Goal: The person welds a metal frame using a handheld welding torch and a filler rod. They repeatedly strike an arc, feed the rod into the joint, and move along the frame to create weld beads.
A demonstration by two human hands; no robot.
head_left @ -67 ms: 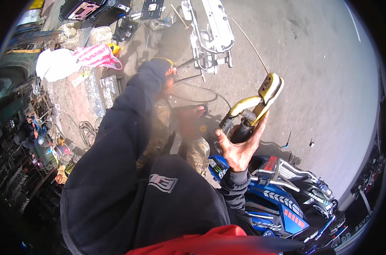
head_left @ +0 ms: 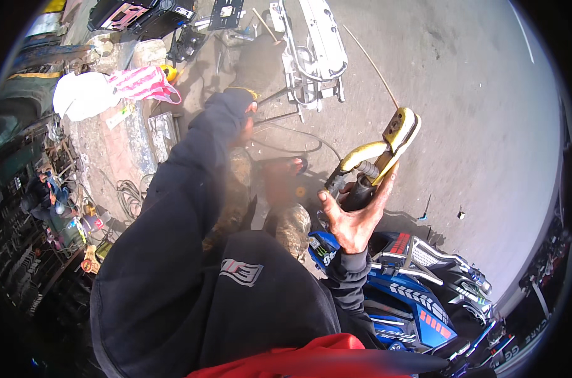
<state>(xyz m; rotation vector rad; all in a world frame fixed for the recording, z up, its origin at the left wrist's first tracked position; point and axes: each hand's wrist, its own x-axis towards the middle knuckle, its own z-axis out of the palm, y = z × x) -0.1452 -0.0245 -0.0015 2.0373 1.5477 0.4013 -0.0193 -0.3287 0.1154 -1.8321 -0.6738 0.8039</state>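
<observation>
My right hand (head_left: 354, 225), bare and smudged, is wrapped round the black handle of a welding electrode holder (head_left: 364, 151). The holder has worn yellow jaws, a yellow lever and a spring. A thin electrode rod (head_left: 374, 67) sticks out of the jaws, up and to the left, its far tip near the rack. My left arm reaches forward, and my left hand (head_left: 257, 68) seems to wear a dark grey glove with a yellow cuff edge. It lies left of a silver metal rack (head_left: 323, 41); its fingers blend into the blurred ground, so its grip is unclear.
A cable (head_left: 292, 150) curves over the concrete by my feet. A blue motorcycle (head_left: 412, 302) stands close on my right. Black cases (head_left: 157, 19) and loose tools lie at the far left. A pink-striped cloth (head_left: 144, 83) and a white bag (head_left: 84, 96) are left of my arm.
My left forearm has shifted slightly and hides more of my toes. My right hand and the electrode holder have hardly moved.
</observation>
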